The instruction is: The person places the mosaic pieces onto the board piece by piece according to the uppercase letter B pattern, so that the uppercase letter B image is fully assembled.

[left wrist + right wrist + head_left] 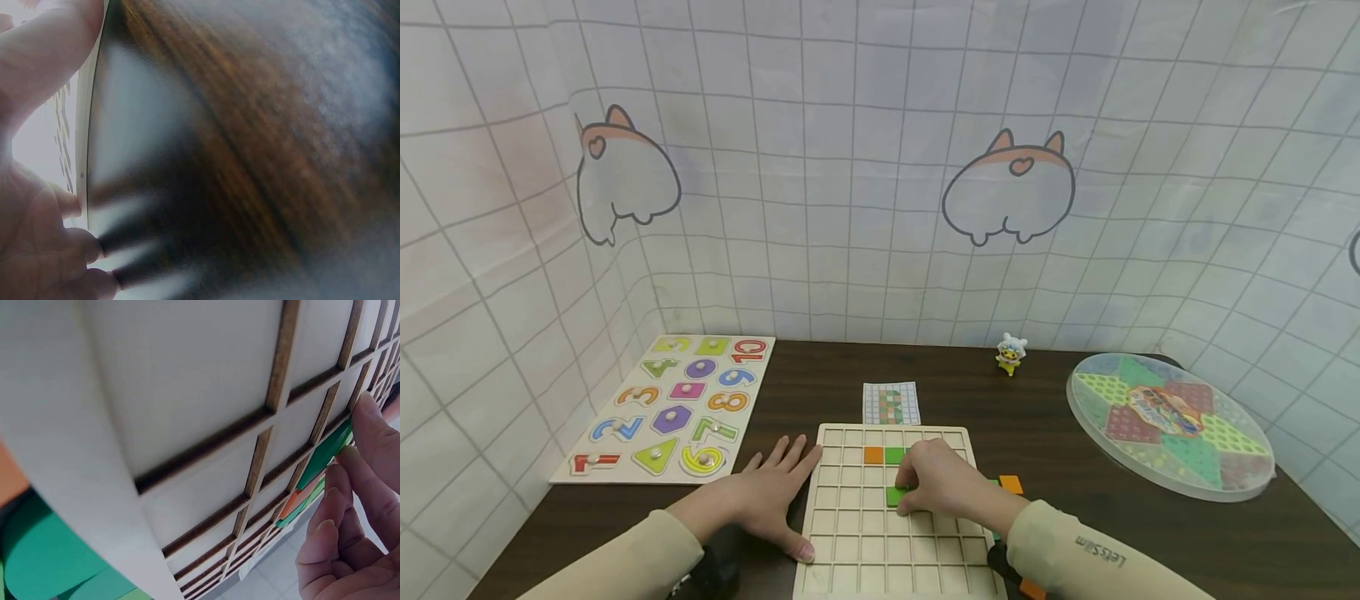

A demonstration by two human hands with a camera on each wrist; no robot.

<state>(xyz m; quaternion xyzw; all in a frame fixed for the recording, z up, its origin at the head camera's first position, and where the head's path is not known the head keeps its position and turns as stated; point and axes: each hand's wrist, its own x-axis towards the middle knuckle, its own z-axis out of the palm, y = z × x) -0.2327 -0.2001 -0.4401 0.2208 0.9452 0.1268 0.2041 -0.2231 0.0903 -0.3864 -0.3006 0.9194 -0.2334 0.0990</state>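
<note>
A pale wooden grid board (842, 575) lies on the dark table in the head view. My right hand (942, 482) is over its middle, thumb and forefinger pinching a green tile (892, 497) at one of the squares. The right wrist view shows these fingertips at the edge of the green tile (326, 454). Farther up the board sit an orange tile (873, 455) and another green tile (893, 456), the latter partly behind the right hand. Fingers spread, my left hand (769, 500) rests along the board's left edge, its thumb at the rim.
Behind the board lies a small printed pattern card (891, 404). Loose tiles, including an orange one (1011, 484), lie right of the board, partly under my right arm. A number-and-shape puzzle (647, 417) is at left, a round game board (1172, 425) at right, a small figurine (1011, 354) behind.
</note>
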